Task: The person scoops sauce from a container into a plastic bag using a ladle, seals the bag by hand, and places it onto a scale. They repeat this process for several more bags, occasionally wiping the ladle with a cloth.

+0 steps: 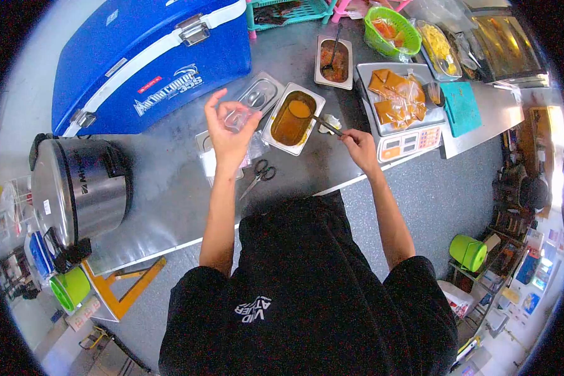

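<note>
In my left hand (230,139) is a small clear plastic cup (237,120), gripped between thumb and fingers above the steel table. My right hand (359,149) is closed on the handle of a ladle (327,125). The ladle's bowl sits inside a rectangular metal pan (280,145) of orange-brown sauce (288,128), and sauce shows in the bowl. Just behind my left hand lies a metal pan lid (261,91). Clear plastic pieces (255,149) lie partly hidden beneath that hand. Scissors (261,176) rest nearer the table's front edge.
A big blue cooler (163,75) stands back left, with a steel rice cooker (88,188) in front of it. Behind the sauce stands another pan (334,76) with a spoon. To the right, a scale (410,143) carries a tray of bagged brown food (398,97); beyond is a teal board (462,109).
</note>
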